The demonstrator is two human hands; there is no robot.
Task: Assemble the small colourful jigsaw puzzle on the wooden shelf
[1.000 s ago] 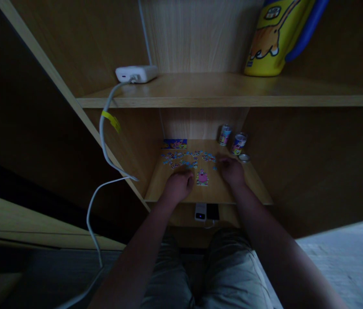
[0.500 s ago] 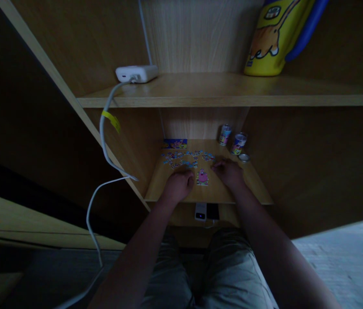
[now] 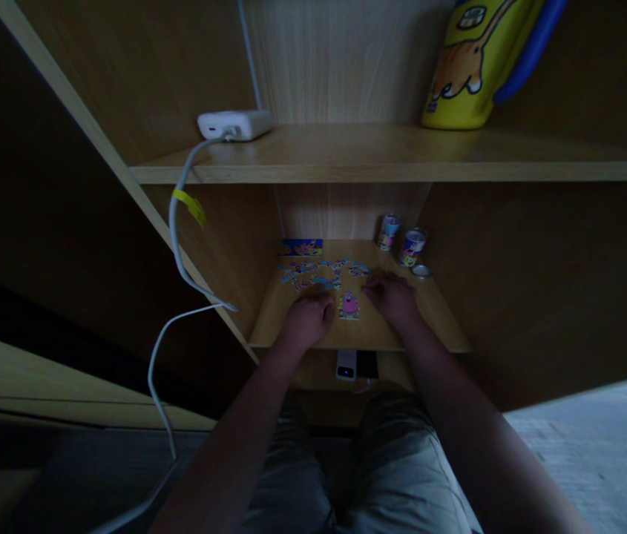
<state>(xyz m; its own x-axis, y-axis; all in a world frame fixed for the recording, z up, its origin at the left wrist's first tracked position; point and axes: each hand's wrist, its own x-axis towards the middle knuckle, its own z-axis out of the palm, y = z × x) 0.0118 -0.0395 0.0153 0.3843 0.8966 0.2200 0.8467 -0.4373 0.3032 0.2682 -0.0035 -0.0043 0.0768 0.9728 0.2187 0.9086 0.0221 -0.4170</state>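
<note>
On the lower shelf, a partly joined jigsaw puzzle (image 3: 349,305) with a pink cartoon figure lies between my hands. My left hand (image 3: 307,320) rests curled in a fist at its left side, and the inside of the fist is hidden. To the right of the puzzle, my right hand (image 3: 394,298) has its thumb and fingertips pinched together; anything between them is too small to make out. Loose puzzle pieces (image 3: 305,269) are spread behind both hands. Farther back on the left is a blue picture card (image 3: 302,248) with cartoon figures.
Two printed cans (image 3: 388,233) (image 3: 412,248) stand at the back right, with a round metal lid (image 3: 421,272) nearby. Above, the upper shelf (image 3: 340,172) holds a white charger (image 3: 235,124) with a hanging cable (image 3: 173,237) and a yellow mug (image 3: 458,81). A power bank (image 3: 346,365) lies below.
The view has shifted very slightly. Both hands keep their places and closed shapes, and the puzzle and loose pieces look the same.
</note>
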